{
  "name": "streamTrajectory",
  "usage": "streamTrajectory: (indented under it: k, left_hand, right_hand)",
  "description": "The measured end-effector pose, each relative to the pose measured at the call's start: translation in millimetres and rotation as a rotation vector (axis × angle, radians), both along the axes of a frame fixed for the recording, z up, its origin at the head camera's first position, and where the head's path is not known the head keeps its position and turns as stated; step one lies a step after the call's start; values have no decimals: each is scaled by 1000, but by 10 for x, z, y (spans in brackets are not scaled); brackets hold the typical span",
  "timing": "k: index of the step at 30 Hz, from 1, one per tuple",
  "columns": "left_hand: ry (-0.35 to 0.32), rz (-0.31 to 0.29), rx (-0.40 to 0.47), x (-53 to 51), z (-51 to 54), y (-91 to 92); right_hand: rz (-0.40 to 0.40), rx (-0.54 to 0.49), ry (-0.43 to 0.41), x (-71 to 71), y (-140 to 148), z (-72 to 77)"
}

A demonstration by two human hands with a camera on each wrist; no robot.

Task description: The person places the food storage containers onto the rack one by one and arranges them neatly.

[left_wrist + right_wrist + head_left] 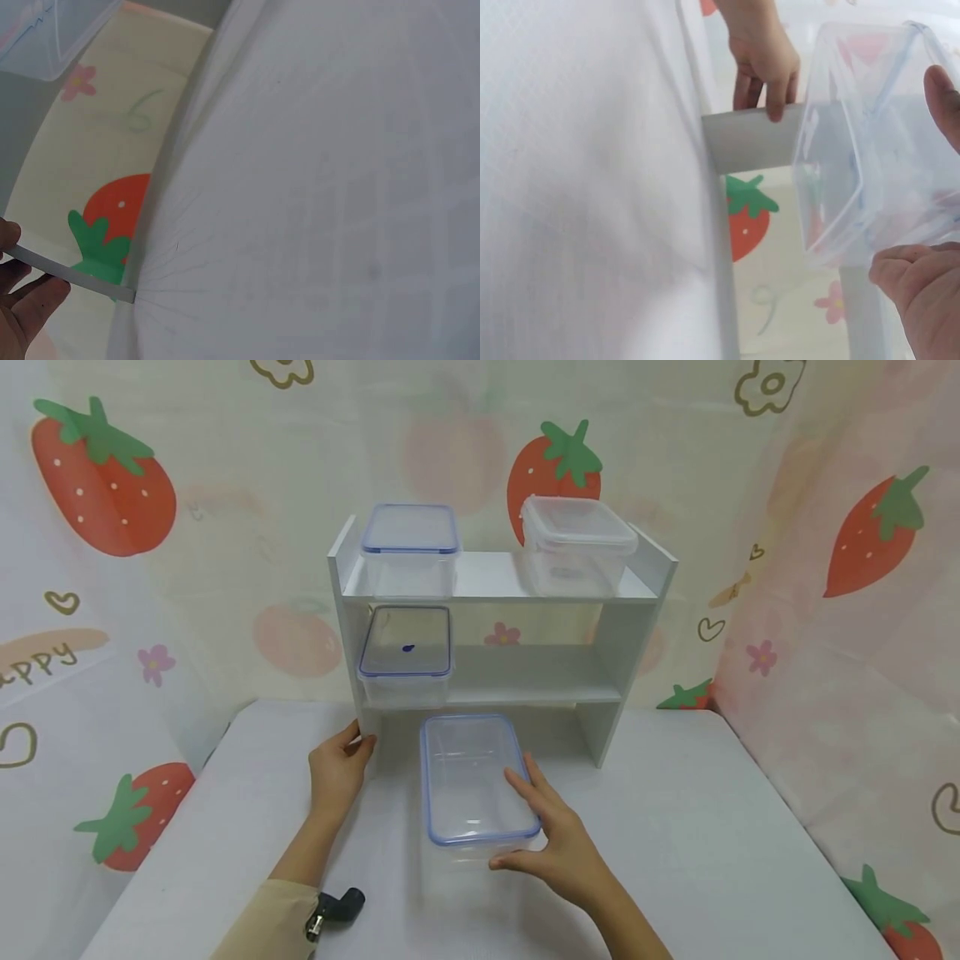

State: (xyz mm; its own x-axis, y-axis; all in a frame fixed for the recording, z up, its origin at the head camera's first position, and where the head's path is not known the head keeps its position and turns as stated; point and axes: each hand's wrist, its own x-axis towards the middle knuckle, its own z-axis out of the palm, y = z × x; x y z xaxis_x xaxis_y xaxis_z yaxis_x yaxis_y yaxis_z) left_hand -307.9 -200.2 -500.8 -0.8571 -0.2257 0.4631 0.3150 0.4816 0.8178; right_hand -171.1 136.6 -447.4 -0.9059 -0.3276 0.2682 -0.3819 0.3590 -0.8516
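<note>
My right hand (558,839) grips a clear lidded food container (480,777) by its right side, thumb at the front and fingers along the blue-edged lid. In the right wrist view the container (832,150) hangs above the table, in front of the shelf's bottom level. With my left hand (339,768) I pinch the lower front edge of the left side panel of a white shelf (536,672); the left wrist view shows fingers (41,307) on both faces of that panel (82,279).
A blue-rimmed container (411,556) stands at the top level's left, and a clear-lidded container (577,547) at its right. Another blue-rimmed container (407,660) sits at the middle level's left. White cloth covers the table (690,835); a strawberry-printed curtain (247,527) hangs behind.
</note>
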Motion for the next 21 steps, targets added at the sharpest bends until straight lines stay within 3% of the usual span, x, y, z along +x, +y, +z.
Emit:
streamTrajectory:
  k: [10, 21]
  left_hand:
    - [-6, 0, 6, -8, -9, -6]
    - [-19, 4, 14, 17, 23, 8]
  right_hand:
    - [6, 47, 61, 30, 162, 56]
    - [46, -2, 112, 30, 365, 169]
